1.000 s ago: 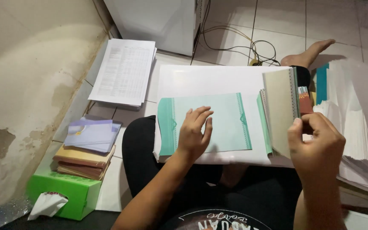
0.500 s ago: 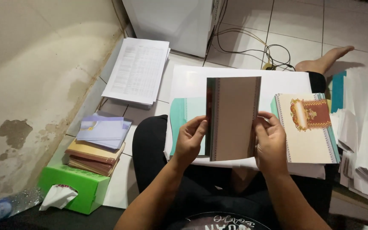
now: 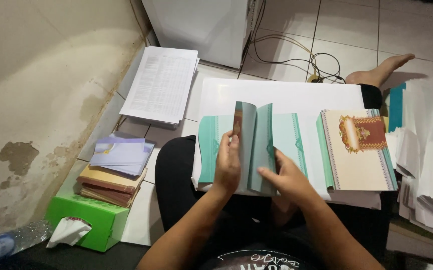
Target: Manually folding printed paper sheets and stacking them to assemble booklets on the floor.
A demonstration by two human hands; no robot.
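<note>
Since the earlier frame we have opened the booklet (image 3: 251,145) at frame centre — left hand (image 3: 227,165) grips its left leaf, right hand (image 3: 284,175) its right leaf.

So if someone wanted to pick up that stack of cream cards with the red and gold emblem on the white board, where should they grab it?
Probably by its right long edge, coming from the right. The stack of cream cards lies flat on the white board, and teal edges fan out along its left side, so a hold there might split the pile. The right edge looks squarer, though the loose white paper piles crowd it.
</note>
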